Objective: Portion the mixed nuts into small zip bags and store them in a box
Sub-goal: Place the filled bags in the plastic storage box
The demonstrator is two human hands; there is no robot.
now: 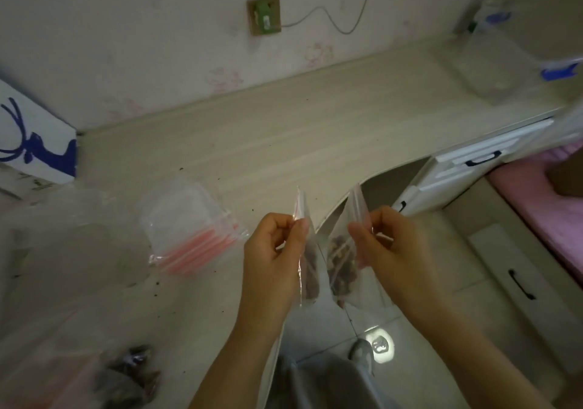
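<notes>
I hold one small clear zip bag (pixel 339 258) of mixed nuts in the air over the desk's front edge. My left hand (pixel 273 257) pinches its left top corner by the red zip strip. My right hand (pixel 386 247) pinches the right top corner. The bag hangs between them with dark nuts in its lower half. A stack of empty zip bags (pixel 189 225) with red strips lies on the desk to the left. A large bag of mixed nuts (pixel 126 377) lies at the near left. A clear plastic box (pixel 492 71) stands at the far right.
A white box with a blue deer print (pixel 34 143) stands at the left edge. Crumbs dot the pale desk (pixel 284 143). White drawers (pixel 473 159) and a pink bed (pixel 549 200) are to the right. A clear container (pixel 79 244) sits at the left.
</notes>
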